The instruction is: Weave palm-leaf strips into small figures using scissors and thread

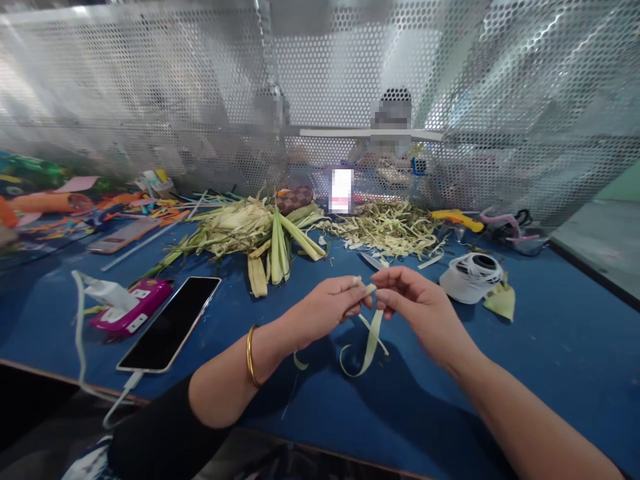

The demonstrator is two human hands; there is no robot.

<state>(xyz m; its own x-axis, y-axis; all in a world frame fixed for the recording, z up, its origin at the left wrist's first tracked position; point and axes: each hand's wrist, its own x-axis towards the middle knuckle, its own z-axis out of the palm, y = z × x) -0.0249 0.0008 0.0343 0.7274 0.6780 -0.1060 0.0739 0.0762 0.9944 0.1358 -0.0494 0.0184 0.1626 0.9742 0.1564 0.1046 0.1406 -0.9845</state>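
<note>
Both hands meet over the blue table, pinching pale green strips of leaf (pixel 373 343) that look like split palm or corn husk. My left hand (pixel 333 303), with a gold bangle at the wrist, closes its fingers on a small folded part of the leaf strip. Fingertips of my right hand (pixel 413 300) press on the same strip from the right. Loose ends hang below and curl near the table. Behind the right fingers lies a pointed blade (pixel 371 261), its other end hidden. A spool of white thread (pixel 470 279) stands right of my right hand.
Whole leaves (pixel 280 250) lie in a bundle behind my left hand, with a heap of leaf scraps (pixel 395 230) beside them. A black-screened phone (pixel 173 327) and magenta power strip (pixel 133 307) sit left. Yellow-handled tool (pixel 457 219) and perforated metal screen (pixel 325 80) stand behind.
</note>
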